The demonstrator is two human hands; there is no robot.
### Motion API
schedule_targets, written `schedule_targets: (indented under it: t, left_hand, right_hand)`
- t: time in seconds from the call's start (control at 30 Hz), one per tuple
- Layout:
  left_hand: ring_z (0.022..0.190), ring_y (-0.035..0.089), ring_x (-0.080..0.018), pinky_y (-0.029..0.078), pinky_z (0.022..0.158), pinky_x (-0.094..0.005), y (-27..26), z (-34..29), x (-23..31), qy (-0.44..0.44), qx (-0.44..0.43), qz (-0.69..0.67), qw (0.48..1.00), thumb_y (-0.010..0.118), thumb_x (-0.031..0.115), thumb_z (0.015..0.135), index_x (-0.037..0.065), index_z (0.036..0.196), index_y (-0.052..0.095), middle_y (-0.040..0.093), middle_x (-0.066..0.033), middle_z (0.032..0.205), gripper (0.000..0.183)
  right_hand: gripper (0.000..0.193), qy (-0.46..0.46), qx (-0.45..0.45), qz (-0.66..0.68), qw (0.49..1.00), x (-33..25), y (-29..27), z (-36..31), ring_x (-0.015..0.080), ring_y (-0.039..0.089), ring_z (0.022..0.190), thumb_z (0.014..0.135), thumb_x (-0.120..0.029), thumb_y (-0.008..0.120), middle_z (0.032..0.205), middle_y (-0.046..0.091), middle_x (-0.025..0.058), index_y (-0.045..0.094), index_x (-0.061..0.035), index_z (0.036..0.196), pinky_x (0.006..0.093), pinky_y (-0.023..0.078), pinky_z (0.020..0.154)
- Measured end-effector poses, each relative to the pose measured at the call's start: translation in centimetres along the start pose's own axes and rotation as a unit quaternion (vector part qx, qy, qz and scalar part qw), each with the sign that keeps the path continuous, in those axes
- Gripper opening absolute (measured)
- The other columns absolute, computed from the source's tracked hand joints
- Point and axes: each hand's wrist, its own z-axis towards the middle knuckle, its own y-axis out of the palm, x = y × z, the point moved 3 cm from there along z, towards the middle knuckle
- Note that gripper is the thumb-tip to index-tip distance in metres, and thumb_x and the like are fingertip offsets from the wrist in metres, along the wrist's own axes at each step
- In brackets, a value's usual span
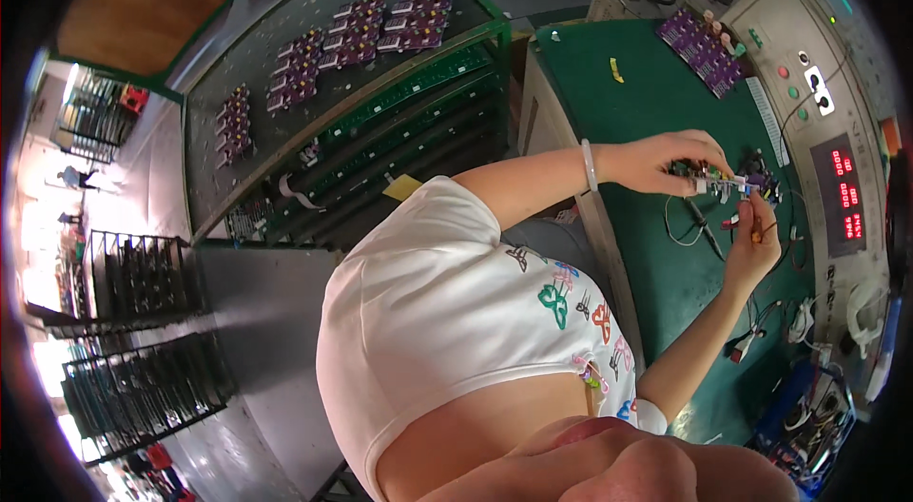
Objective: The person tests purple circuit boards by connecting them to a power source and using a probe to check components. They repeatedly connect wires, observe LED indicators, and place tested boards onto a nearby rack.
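The left hand [670, 163] curls around a circuit board [715, 183] over the bench [656, 260]; the right hand [755, 250] pinches what appears a plug [746, 189]. Misaligned pressure could damage either part.

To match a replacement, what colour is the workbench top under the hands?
Green; the workbench top shows best in the head view.

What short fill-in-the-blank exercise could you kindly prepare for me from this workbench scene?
1. The hand gripping a small circuit board, with a pale bracelet at its wrist, is the person's ____ one.
2. The workbench top is coloured ____.
3. The digits on the panel's display glow ____.
4. The boards grouped on the rack top are mainly ____.

Missing words: left; green; red; purple.
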Motion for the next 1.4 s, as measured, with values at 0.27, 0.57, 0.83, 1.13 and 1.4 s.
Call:
schedule_targets:
  t: [0.27,0.57,0.83,1.13,1.4]
  left_hand:
    - [0.123,0.051,-0.0279,0.039,0.108,-0.0416,0.7,-0.7,0.8,0.031,0.085,0.036,0.995,0.069,0.009,0.086,0.011,0.137,0.066,0.055,-0.0123,0.129,0.051]
    - [0.110,0.054,-0.0266,0.046,0.101,-0.0387,-12.2,-2.9,9.4,0.047,0.223,0.515,0.826,0.074,0.008,0.071,0.020,0.130,0.072,0.056,-0.0102,0.129,0.060]
    - [0.122,0.048,-0.0387,0.044,0.100,-0.0539,-30.1,-14.1,10.0,-0.268,0.237,0.775,0.521,0.078,0.016,0.075,0.025,0.128,0.070,0.052,-0.0149,0.130,0.054]
    - [0.126,0.048,-0.0446,0.042,0.101,-0.0587,-45.4,-17.5,4.3,-0.468,0.176,0.791,0.353,0.055,0.026,0.099,0.017,0.119,0.075,0.052,-0.0201,0.134,0.030]
    - [0.128,0.057,-0.0463,0.051,0.097,-0.0631,-53.4,-20.7,-1.3,-0.596,0.132,0.736,0.292,0.059,0.029,0.098,0.014,0.120,0.077,0.058,-0.0191,0.140,0.032]
  right_hand:
    - [0.030,-0.050,0.010,-0.090,0.995,-0.7,0.7,-0.5,0.0086,0.063,0.081,0.098,0.003,0.065,0.101,0.071,0.0054,0.073,-0.0041,0.126,0.0225,0.051,0.065]
    - [0.054,-0.030,-0.172,-0.154,0.973,-3.8,3.1,-3.0,0.0204,0.070,0.090,0.088,0.008,0.068,0.110,0.071,0.0112,0.069,-0.0176,0.136,0.0334,0.057,0.078]
    - [0.047,-0.005,-0.167,-0.210,0.963,-0.9,1.7,-5.5,0.0218,0.069,0.087,0.093,0.000,0.068,0.109,0.070,0.0084,0.069,-0.0185,0.135,0.0346,0.055,0.078]
    - [0.038,-0.017,-0.138,-0.311,0.940,1.1,1.8,-8.0,0.0266,0.071,0.080,0.096,-0.008,0.066,0.110,0.071,0.0070,0.070,-0.0195,0.131,0.0381,0.056,0.069]
    - [0.033,-0.013,-0.076,-0.315,0.946,0.9,1.4,-9.7,0.0258,0.070,0.076,0.091,-0.002,0.067,0.110,0.070,0.0062,0.072,-0.0142,0.122,0.0369,0.056,0.063]
